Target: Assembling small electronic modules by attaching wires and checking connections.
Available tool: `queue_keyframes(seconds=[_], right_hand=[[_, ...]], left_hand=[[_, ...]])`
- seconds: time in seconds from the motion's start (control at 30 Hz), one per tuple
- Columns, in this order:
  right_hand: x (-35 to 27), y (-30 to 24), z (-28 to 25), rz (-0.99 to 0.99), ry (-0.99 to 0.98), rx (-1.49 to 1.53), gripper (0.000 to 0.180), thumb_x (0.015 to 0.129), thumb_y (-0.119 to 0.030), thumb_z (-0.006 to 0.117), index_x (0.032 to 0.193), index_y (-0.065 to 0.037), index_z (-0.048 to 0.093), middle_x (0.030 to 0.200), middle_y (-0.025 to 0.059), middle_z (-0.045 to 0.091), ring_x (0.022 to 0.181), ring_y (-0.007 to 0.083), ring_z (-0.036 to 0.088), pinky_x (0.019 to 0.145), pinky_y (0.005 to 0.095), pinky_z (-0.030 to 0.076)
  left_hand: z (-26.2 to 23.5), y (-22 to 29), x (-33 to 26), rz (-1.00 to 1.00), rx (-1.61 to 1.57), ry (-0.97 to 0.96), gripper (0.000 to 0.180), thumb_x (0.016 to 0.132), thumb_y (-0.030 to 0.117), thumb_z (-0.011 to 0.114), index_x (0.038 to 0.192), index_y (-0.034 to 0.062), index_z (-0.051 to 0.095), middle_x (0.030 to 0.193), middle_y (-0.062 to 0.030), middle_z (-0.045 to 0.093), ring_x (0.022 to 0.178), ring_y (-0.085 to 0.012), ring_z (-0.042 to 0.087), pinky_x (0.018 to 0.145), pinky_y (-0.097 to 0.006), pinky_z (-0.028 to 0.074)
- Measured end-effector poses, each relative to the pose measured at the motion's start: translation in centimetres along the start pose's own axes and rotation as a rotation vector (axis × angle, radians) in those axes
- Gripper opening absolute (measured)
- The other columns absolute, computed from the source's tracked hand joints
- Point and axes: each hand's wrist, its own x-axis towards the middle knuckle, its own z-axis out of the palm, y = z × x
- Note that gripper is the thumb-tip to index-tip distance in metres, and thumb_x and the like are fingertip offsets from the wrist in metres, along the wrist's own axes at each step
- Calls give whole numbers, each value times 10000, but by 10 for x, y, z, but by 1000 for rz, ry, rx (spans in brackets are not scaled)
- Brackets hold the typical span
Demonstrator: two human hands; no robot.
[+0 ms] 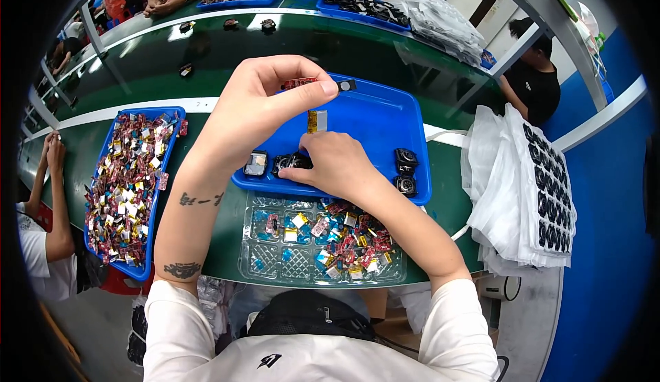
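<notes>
Raised over the blue tray [405, 117], my left hand [271, 104] is closed in a pinch on a small red circuit board [300, 83]. A short black piece with a grey disc [346, 86] sticks out past the fingertips. Below it shows a small silver battery with yellow tape [317, 121]; whether it is joined to the board I cannot tell. My right hand [337, 163] is down in the tray, its thumb and fingers closed around a black camera-like housing [289, 163]. Left of that lies a housing with a pale face [256, 163]. Two more black housings [405, 170] sit at the tray's right end.
A clear plastic tray [258, 262] of boards and batteries lies nearest me. To the left is a blue tray [180, 117] heaped with boards; to the right, stacked white sheets with black parts [546, 183]. Co-workers sit across the dark green conveyor [227, 59] and at both sides.
</notes>
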Motion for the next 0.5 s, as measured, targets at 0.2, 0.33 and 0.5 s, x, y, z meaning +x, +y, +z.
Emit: queue_keyframes(seconds=[0.2,0.33,0.5], right_hand=[[1,9,-5,-106,66,377,332,725,-312,743,837,-16,645,761,159,638,740,309,633,666,400,488],[5,18,-20,-197,153,542,186,722,20,704,902,4,659,855,122,621,782,229,646,712,317,519],[5,31,-40,-90,210,884,201,726,130,527,815,14,665,1022,132,653,874,180,652,776,298,531]], left_hand=[[1,0,-1,2,-2,31,117,834,132,648,834,16,648,936,-38,631,841,-78,558,776,-230,433],[-2,-4,2,62,-20,55,120,826,137,647,827,18,659,1004,-64,638,878,-95,567,812,-249,431],[-8,-9,4,15,13,125,131,815,152,659,823,23,683,1171,-134,618,968,-143,586,887,-300,426]])
